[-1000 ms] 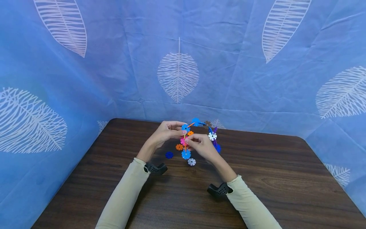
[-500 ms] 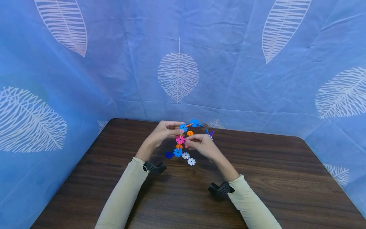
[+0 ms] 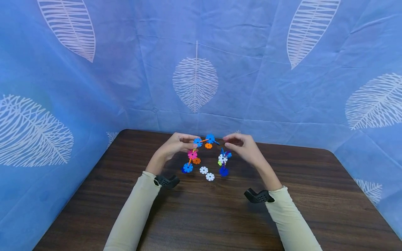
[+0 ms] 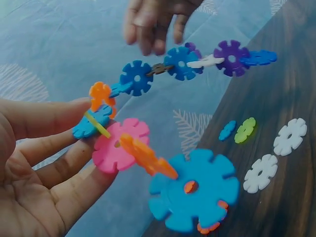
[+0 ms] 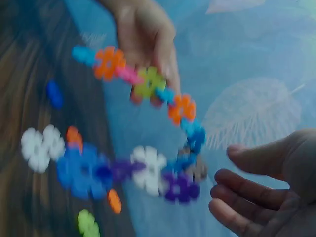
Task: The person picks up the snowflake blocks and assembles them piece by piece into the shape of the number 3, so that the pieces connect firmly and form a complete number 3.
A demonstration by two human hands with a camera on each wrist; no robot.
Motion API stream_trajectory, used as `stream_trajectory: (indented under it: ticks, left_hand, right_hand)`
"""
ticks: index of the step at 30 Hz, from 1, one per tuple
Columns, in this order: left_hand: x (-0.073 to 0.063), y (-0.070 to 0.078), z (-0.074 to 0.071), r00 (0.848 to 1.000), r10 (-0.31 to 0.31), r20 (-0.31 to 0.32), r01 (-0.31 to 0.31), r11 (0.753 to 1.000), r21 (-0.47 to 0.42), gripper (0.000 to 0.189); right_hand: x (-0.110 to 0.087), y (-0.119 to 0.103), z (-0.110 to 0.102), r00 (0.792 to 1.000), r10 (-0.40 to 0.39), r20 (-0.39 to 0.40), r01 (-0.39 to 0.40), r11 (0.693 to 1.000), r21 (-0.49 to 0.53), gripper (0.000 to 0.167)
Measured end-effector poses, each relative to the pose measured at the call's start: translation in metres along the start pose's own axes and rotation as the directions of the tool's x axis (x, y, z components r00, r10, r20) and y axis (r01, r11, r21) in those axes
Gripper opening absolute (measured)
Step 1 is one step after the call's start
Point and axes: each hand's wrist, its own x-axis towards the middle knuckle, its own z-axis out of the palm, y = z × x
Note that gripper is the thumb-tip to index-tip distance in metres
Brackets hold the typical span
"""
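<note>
My left hand (image 3: 171,149) pinches a light blue notched disc (image 4: 92,122) in an arched chain of interlocking snowflake discs. From there one end hangs down through a pink disc (image 4: 121,144) and an orange disc (image 4: 148,155) to a light blue end disc (image 4: 195,190). The other end runs through blue, brown, white (image 5: 149,170) and purple (image 5: 180,188) discs to a dark blue end disc (image 3: 224,171). Beside the far bend, my right hand (image 3: 246,150) is apart from the chain, fingers loosely bent around nothing. The right wrist view is blurred.
Loose discs lie on the dark wooden table (image 3: 194,216) under the chain: two white discs (image 3: 203,170), two orange discs (image 3: 196,160), a yellow-green disc (image 4: 245,130) and blue ones. A blue leaf-print cloth (image 3: 263,94) hangs behind the table.
The right hand has moved away from the middle of the chain, to the right and up. The chain's near end has swung left, and its far end now hangs left of the right hand.
</note>
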Motion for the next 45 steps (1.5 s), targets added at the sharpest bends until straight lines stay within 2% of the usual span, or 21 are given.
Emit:
stream_trajectory:
  ticks: [4,10,17,26,34,42,45]
  left_hand:
    - [-0.001,0.0,-0.005,0.999,-0.019,0.027,0.018,1.0,0.005,0.045]
    - [-0.004,-0.003,-0.012,0.997,-0.056,0.055,0.054,0.998,0.044,0.042]
    - [-0.006,-0.008,-0.017,0.991,-0.099,0.086,0.097,0.995,0.024,0.043]
    - [-0.005,-0.015,-0.02,0.985,-0.157,0.075,0.152,0.986,0.067,0.044]
    - [-0.004,-0.021,-0.018,0.979,-0.196,0.055,0.19,0.977,0.094,0.045]
    - [-0.002,-0.023,-0.015,0.977,-0.207,0.045,0.203,0.975,0.091,0.051]
    - [0.0,-0.024,-0.015,0.979,-0.203,0.017,0.201,0.977,0.072,0.051]
  right_hand:
    - [-0.002,0.013,-0.001,0.998,0.006,0.062,0.0,0.996,-0.091,0.023]
    - [-0.004,0.03,0.01,0.991,-0.015,0.13,0.022,0.998,-0.052,0.018]
    - [-0.006,0.035,0.029,0.993,-0.053,0.108,0.059,0.997,-0.046,0.005]
    - [-0.007,0.032,0.046,0.995,-0.092,0.046,0.095,0.993,-0.068,0.005]
    - [-0.005,0.03,0.055,0.991,-0.117,0.057,0.121,0.989,-0.079,0.004]
    - [-0.004,0.028,0.059,0.992,-0.105,0.065,0.111,0.99,-0.083,0.004]
    - [-0.004,0.027,0.06,0.992,-0.105,0.066,0.11,0.99,-0.085,0.003]
